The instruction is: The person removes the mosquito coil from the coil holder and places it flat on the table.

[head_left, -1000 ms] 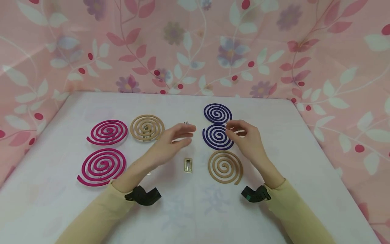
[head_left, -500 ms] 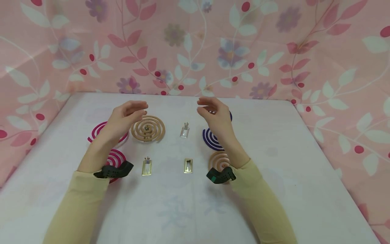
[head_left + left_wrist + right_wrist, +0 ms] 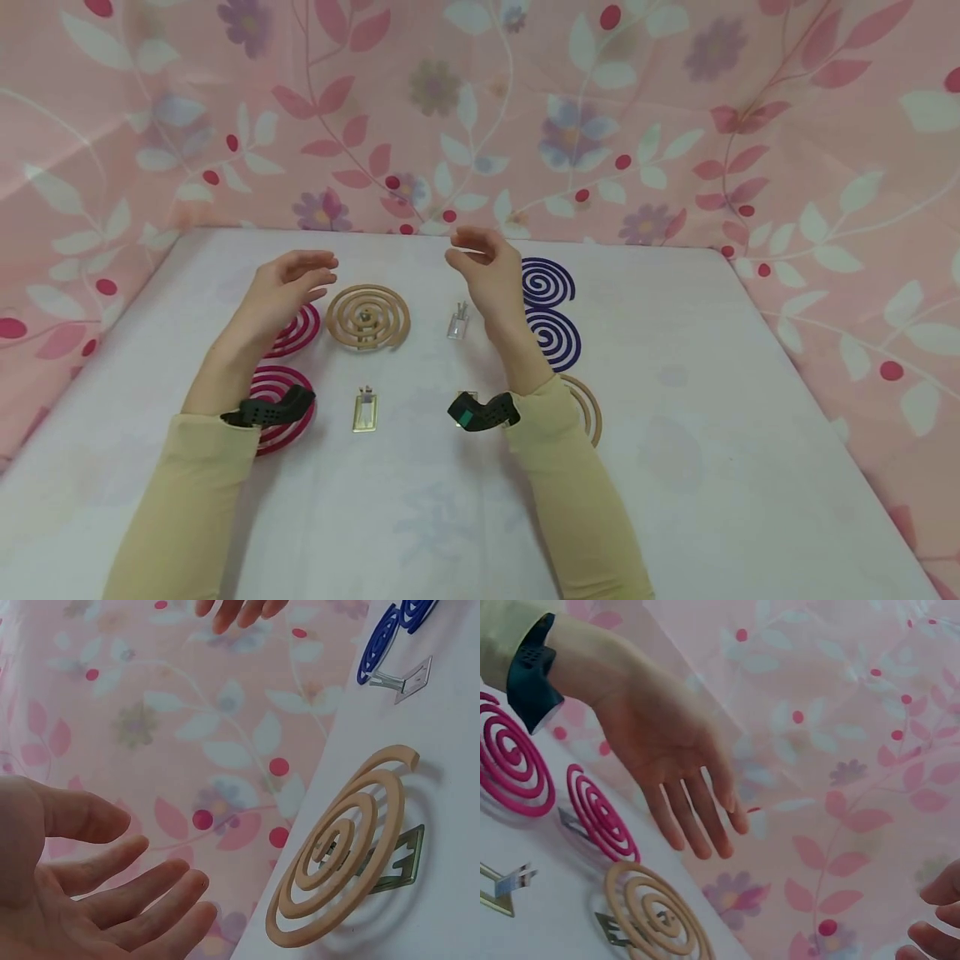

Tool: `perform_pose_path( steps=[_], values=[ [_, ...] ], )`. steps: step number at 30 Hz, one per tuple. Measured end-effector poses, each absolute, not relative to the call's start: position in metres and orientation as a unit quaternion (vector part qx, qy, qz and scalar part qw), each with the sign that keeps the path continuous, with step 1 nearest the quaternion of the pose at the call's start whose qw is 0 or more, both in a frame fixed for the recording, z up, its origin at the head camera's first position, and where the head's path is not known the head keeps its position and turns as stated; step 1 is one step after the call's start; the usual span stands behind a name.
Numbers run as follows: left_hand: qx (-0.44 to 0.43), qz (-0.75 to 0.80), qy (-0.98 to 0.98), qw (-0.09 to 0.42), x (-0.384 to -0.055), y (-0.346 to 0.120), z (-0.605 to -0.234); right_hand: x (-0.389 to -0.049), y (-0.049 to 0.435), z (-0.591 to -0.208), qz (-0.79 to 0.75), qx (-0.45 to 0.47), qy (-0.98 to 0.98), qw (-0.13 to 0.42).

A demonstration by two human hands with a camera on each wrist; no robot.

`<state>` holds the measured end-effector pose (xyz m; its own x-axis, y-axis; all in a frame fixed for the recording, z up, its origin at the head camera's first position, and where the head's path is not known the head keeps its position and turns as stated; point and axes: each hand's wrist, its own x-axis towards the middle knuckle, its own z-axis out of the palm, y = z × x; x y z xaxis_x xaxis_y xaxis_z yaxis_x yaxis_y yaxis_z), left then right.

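Note:
My left hand [image 3: 273, 292] hovers over the pink coils at the left, fingers relaxed and holding nothing. Past its fingertips, a tan mosquito coil [image 3: 367, 317] sits raised on a small metal stand [image 3: 409, 862]. Two pink coils, a farther one [image 3: 604, 815] and a nearer one [image 3: 511, 754], are partly hidden by that hand and forearm in the head view. My right hand [image 3: 487, 271] is held above the far middle, loosely curved around nothing. Two blue coils, one behind [image 3: 540, 282] and one in front [image 3: 551, 337], lie to its right.
Between the hands stand a brass-coloured stand [image 3: 365, 427] and a silvery stand [image 3: 458, 325]. Another stand [image 3: 467, 395] is mostly covered by the right wrist camera. Beyond the right sleeve a second tan coil [image 3: 596, 408] shows partly. A floral cloth [image 3: 480, 125] rises behind the table.
Both hands have moved from the middle: the left one leftward and away, the right one left and away from over the blue coils. The coils and stands have stayed in place.

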<state>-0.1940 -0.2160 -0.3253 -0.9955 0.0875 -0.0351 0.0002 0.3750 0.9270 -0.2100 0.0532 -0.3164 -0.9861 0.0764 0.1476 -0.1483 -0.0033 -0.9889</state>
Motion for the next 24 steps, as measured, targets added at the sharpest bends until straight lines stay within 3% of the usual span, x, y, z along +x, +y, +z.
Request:
perform_pose_path(
  steps=[11,24],
  values=[
    [0.025,0.569,0.820,0.059,-0.198,-0.219,-0.331,-0.201,0.011,-0.328,0.816,-0.051,-0.576,-0.024],
    [0.035,0.550,0.827,0.113,-0.204,-0.223,-0.343,-0.194,-0.011,-0.353,0.782,-0.139,-0.603,-0.077]
  ],
)
